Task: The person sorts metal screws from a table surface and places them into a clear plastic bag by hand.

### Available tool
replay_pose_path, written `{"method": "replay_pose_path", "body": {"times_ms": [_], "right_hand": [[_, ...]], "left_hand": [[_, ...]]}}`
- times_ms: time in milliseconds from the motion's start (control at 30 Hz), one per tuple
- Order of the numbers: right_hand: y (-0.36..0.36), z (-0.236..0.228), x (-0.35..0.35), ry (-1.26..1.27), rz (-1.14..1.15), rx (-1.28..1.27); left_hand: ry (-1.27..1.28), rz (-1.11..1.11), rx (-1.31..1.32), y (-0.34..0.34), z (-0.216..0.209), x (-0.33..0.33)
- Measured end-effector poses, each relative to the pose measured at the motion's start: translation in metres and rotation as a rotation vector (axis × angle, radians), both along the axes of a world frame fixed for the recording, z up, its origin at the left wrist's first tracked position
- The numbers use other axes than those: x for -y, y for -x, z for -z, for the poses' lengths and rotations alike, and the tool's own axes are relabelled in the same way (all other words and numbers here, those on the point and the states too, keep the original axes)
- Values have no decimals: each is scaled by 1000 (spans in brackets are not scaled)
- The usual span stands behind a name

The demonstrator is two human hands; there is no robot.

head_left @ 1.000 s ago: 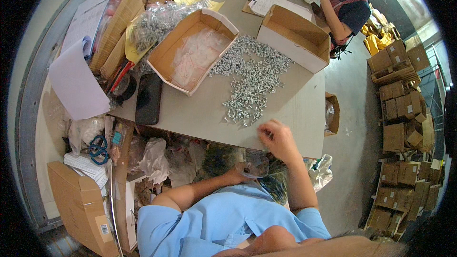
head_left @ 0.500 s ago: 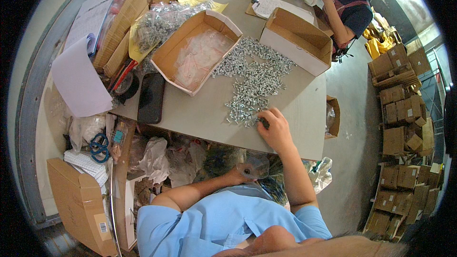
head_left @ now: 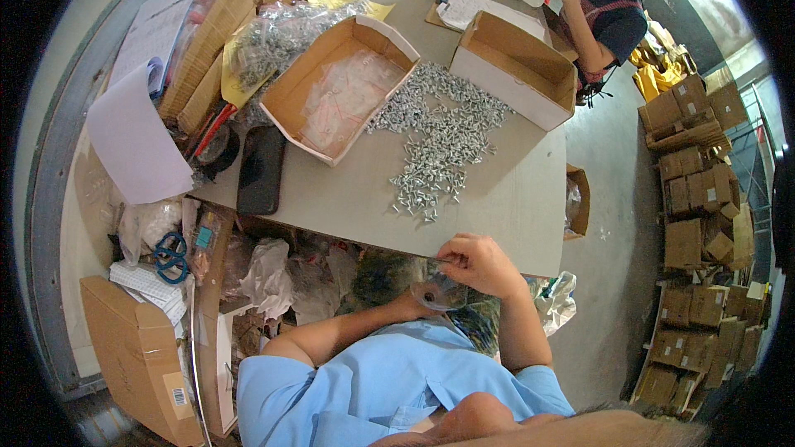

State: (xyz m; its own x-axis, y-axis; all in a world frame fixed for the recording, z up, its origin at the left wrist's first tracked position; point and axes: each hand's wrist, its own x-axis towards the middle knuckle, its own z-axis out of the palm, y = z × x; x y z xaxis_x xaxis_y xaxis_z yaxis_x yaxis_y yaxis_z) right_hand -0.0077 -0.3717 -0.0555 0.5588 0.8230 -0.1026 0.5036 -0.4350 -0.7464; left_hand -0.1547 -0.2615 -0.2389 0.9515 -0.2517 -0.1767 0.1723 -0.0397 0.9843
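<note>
A loose spread of small silver screws lies on the grey table. My left hand is just below the table's front edge, closed on a small clear plastic bag that hangs in front of my blue shirt. Right above this bag is my right hand, its fingertips pressed together and pointing down to the left. Whatever those fingers hold is hidden. Left of the screws stands an open cardboard tray with flat clear bags inside.
Beyond the screws are an open white box and a clipboard. A black phone lies left, near bagged hardware and papers. Another person works at the far right. Stacked cartons line the right side.
My right hand has drawn back from the near end of the screws to above the bag at the table edge. The left hand stays in place with the bag.
</note>
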Motion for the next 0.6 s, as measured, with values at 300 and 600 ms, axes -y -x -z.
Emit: {"method": "replay_pose_path", "body": {"times_ms": [300,600], "right_hand": [[-7,36,-41,-188,251,373],[8,34,-25,-119,229,412]], "left_hand": [[30,-10,-37,-2,-1,1],[27,64,-30,0,21,3]]}}
